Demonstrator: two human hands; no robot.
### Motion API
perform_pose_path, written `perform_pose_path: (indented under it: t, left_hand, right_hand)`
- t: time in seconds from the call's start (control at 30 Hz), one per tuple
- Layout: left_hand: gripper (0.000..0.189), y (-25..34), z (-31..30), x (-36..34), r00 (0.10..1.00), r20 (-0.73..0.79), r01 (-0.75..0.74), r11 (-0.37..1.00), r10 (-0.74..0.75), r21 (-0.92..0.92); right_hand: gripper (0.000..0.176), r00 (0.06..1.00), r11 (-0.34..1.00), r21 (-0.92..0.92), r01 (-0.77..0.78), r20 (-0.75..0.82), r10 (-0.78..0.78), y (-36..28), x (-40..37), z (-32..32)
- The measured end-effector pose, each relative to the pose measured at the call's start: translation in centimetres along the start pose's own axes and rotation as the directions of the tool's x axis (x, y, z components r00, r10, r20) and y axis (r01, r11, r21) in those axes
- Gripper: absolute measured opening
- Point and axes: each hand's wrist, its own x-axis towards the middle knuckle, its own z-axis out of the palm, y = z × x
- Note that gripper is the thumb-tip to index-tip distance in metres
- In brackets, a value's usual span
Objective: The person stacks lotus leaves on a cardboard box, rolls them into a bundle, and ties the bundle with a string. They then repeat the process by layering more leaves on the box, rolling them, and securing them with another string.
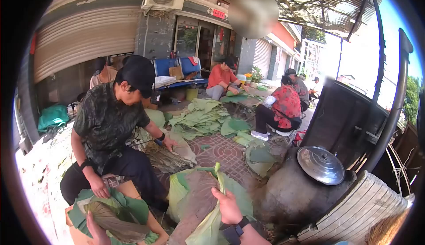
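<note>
My right hand (229, 206), with a dark band on its wrist, is at the bottom centre, its fingers closed on the edge of a large green leaf (207, 229) with a brownish part. My left hand (97, 231) shows only in part at the bottom left, upright against a folded green-brown leaf (116, 218). Whether it grips that leaf I cannot tell. Under this leaf are more green leaves (136, 207) and an open cardboard box (156, 227). A seated co-worker in a dark cap (110, 121) has one hand at these leaves and the other over a stack of dried leaves (170, 160).
Piles of green leaves (199, 116) lie on the patterned paving (212, 150). On the right stands a dark rounded stove (287, 192) with a metal lid (321, 165). Several people sit farther back near blue chairs (164, 67). A ridged pale panel (354, 209) is at the lower right.
</note>
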Motion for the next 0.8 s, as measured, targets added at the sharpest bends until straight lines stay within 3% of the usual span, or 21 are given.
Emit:
perform_pose_path:
  t: [0.17, 0.27, 0.37, 0.57, 0.67, 0.8]
  left_hand:
    - [0.037, 0.9, 1.9, -1.3, 0.994, -0.112, 0.021, 0.999, -0.018, 0.032]
    - [0.051, 0.2, -0.1, -0.2, 0.994, 0.112, -0.007, 0.992, -0.007, 0.124]
    - [0.054, 0.8, 2.2, -1.9, 0.988, -0.15, 0.047, 0.979, -0.017, 0.198]
    - [0.055, 2.8, 4.8, -3.5, 0.958, -0.285, 0.081, 0.976, -0.02, 0.204]
    - [0.051, 2.9, 4.4, -3.4, 0.981, -0.192, 0.057, 0.984, -0.024, 0.169]
    - [0.048, 3.2, 4.6, -3.8, 0.974, -0.224, 0.06, 0.994, -0.038, 0.093]
  right_hand:
    - [0.02, 1.0, 1.0, 0.008, -0.001, 0.001, 0.001, 0.0, 0.1, 0.6]
    - [0.02, 1.0, 0.999, 0.042, 0.027, 0.014, -0.028, -0.4, -0.6, 1.9]
    - [0.021, 0.997, 0.998, 0.055, -0.024, 0.08, 0.019, 0.8, 0.1, 2.1]
    - [0.021, 0.998, 1.0, 0.014, 0.011, 0.061, -0.012, -0.6, -0.6, 2.3]
    - [0.025, 0.998, 0.999, 0.02, 0.029, 0.047, -0.029, -0.9, -0.3, 1.3]
    - [0.026, 0.999, 1.0, 0.011, 0.029, 0.034, -0.03, -1.3, -0.3, 0.5]
